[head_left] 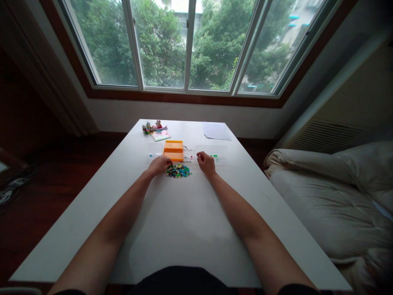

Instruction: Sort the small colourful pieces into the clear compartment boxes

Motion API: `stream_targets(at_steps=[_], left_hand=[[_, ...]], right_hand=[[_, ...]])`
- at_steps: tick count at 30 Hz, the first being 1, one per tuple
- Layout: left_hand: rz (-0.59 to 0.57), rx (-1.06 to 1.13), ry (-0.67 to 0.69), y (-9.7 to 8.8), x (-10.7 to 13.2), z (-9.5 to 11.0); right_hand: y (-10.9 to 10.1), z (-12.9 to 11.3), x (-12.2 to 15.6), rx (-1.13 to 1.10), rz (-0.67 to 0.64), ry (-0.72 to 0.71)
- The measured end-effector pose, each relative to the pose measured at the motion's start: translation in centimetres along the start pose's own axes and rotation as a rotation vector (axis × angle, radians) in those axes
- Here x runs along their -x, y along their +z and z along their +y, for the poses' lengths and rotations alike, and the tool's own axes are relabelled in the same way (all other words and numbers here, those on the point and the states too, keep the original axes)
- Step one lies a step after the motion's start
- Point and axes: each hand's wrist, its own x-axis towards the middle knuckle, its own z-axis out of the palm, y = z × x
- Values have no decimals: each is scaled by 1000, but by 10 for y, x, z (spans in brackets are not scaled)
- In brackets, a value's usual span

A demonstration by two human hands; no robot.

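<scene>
A loose pile of small building bricks (178, 171), in blue, green, yellow and black, lies on the white table. At the pile's left edge my left hand (159, 165) has its fingers bent down and drawn together; whatever they pinch is too small to make out. My right hand (206, 163) hovers just right of the pile with curled fingers, and their contents are hidden. Close beyond that hand is a clear tray (225, 149) with a few green pieces (215, 155). Behind the pile sits an orange box (173, 150), opened flat. Another clear tray (150, 149) is left of it.
Small toy figures (147, 128) and a pale card or booklet (161, 135) lie at the table's far left. Paper sheets (216, 131) are at the far right. The white table (184, 229) ends before the window wall; a sofa (331, 196) stands to the right.
</scene>
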Motion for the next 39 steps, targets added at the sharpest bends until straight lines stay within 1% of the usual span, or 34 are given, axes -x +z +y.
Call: stream_targets(at_steps=[8,12,18,27,39], left_hand=[[-19,40,12,2,-1,-2],[-2,52,-6,2,1,2],[2,52,33,1,4,9],[0,61,62,4,4,10],[47,71,59,8,3,11]], right_hand=[[1,-10,4,58,-113,-110],[1,-8,4,62,-115,-109],[2,-7,4,55,-113,-104],[2,-7,4,54,-115,-85],[1,-9,4,43,-120,-88]])
